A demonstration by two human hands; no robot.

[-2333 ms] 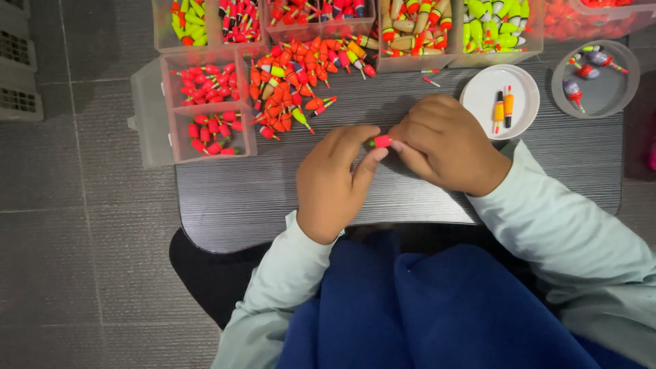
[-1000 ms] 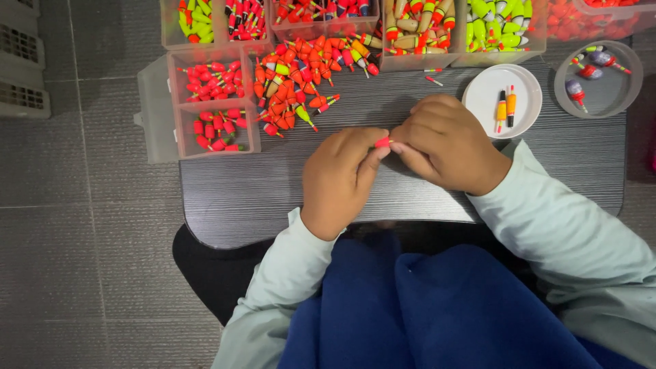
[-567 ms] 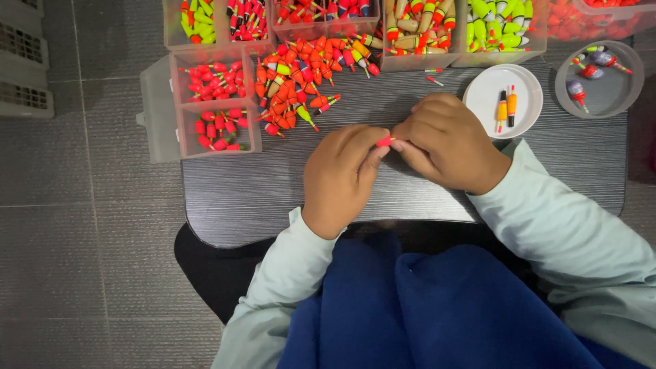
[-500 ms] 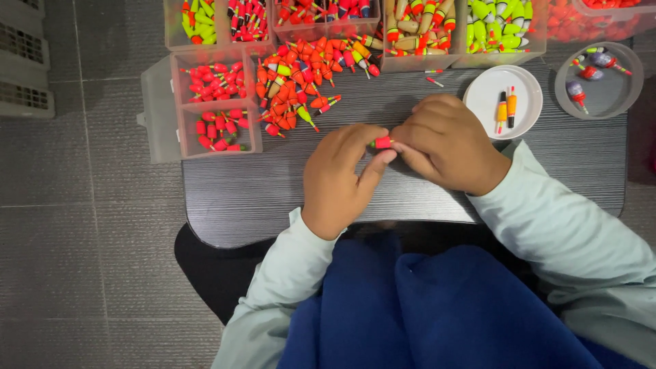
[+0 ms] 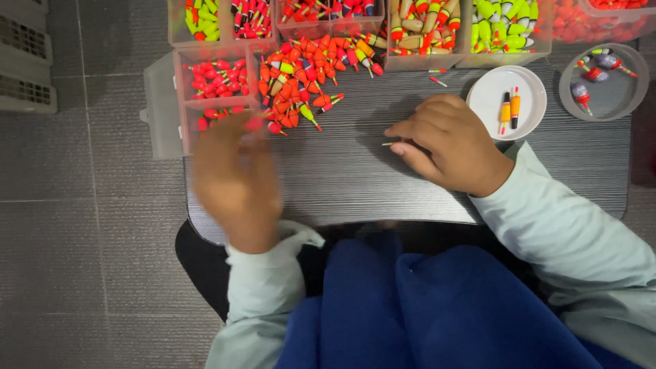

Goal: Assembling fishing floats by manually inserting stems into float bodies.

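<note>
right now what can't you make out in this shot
- Left hand, head view: motion blur smears it, so its fingers and anything they hold are unreadable.
- Right hand, head view: a thin stick pokes out at the fingertips; too small to identify, and the curled fingers hide the grip.
- Clear trays along the top: cut off by the frame edge.
- Grey dish: its small floats are too small to tell apart.

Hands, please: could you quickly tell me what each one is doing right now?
Left hand: motion-blurred near the red floats; grip cannot be told.
Right hand: fingers pinching a thin stem on the table.
</note>
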